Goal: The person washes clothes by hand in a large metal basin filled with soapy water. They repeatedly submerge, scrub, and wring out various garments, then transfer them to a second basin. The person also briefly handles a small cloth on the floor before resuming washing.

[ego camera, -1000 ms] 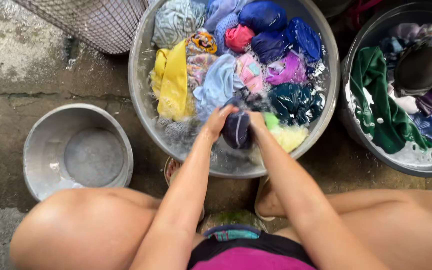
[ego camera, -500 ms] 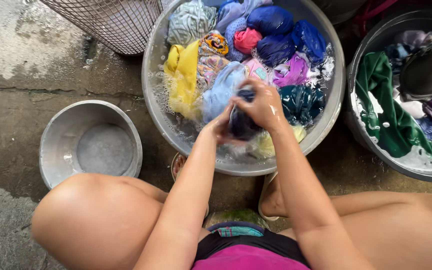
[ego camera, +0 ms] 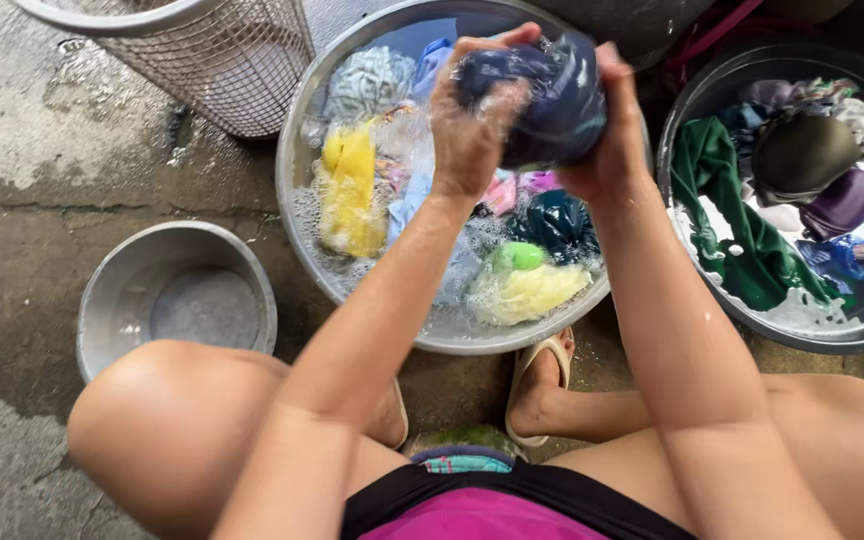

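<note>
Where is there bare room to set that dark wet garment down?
The small metal basin at left holds no clothes. Bare wet concrete lies between it and the mesh basket. The big metal tub and the dark tub are crowded with laundry. Both hands grip the dark garment.

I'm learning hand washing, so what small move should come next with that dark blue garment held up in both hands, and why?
Probably keep wringing it right where it is. Both hands, the left hand and the right hand, clamp the bunched dark blue garment above the soapy metal basin, and it looks wet and glossy. Water squeezed out there would fall back into the basin, not onto the concrete floor.
</note>
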